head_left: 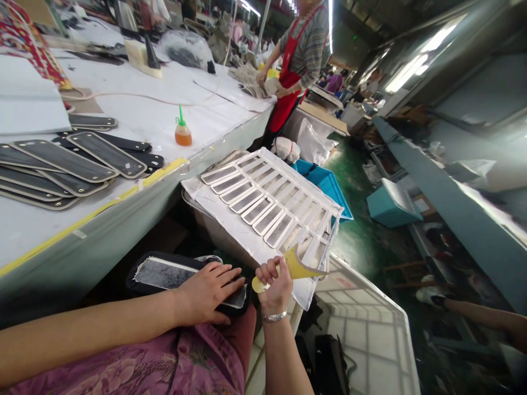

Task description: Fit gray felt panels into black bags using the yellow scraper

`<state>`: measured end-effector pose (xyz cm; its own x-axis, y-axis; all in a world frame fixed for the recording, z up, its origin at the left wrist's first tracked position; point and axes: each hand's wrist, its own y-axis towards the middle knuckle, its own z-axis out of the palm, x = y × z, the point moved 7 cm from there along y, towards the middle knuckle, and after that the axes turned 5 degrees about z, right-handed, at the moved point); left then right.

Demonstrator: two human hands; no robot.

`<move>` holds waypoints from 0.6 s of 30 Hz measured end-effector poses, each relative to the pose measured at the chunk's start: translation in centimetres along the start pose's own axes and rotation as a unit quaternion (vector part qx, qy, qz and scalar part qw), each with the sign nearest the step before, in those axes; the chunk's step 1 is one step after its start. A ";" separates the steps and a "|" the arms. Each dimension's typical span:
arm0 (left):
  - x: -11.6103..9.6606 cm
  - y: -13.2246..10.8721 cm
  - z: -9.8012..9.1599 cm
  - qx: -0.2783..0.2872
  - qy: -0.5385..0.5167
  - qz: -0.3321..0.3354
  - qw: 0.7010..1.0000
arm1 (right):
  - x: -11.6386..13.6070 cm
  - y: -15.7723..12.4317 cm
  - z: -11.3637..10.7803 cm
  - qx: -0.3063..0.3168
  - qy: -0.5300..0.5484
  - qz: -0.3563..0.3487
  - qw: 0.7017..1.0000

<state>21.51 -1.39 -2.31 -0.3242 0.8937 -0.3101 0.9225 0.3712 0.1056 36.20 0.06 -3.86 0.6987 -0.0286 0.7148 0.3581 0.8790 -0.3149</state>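
Purple floral garment [177, 359] lies nearest; left hand [208, 292], fingers released, rests on black pad [162, 272]; right hand [275, 284] grasps yellow scraper [296, 267].

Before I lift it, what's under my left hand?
Your left hand rests on a black-edged piece with a mottled grey panel, which shows on both sides of the hand. The stretch directly beneath the hand is covered, so I can't see its surface.
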 end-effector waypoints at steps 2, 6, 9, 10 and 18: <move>0.0 0.1 -0.1 0.001 -0.005 -0.001 1.000 | -0.2 0.6 0.1 0.011 0.003 0.014 1.000; 0.1 0.3 -0.3 0.008 -0.013 -0.003 1.000 | -1.1 1.0 0.6 0.030 0.001 0.037 0.999; 0.1 0.3 -0.2 0.016 -0.017 -0.002 1.000 | -1.2 0.7 0.8 0.029 -0.016 0.021 0.999; 0.2 0.3 -0.2 0.018 -0.018 -0.003 1.000 | -1.2 0.5 0.9 0.025 -0.026 0.012 0.999; 0.0 0.7 0.0 0.045 -0.024 -0.006 0.999 | -1.3 -0.7 1.7 -0.025 -0.159 -0.077 0.984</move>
<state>22.14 -1.13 -2.23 -0.3264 0.8758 -0.3555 0.9347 0.3550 0.0163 34.03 0.30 -3.51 0.4068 -0.0029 0.9135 0.4800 0.8515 -0.2110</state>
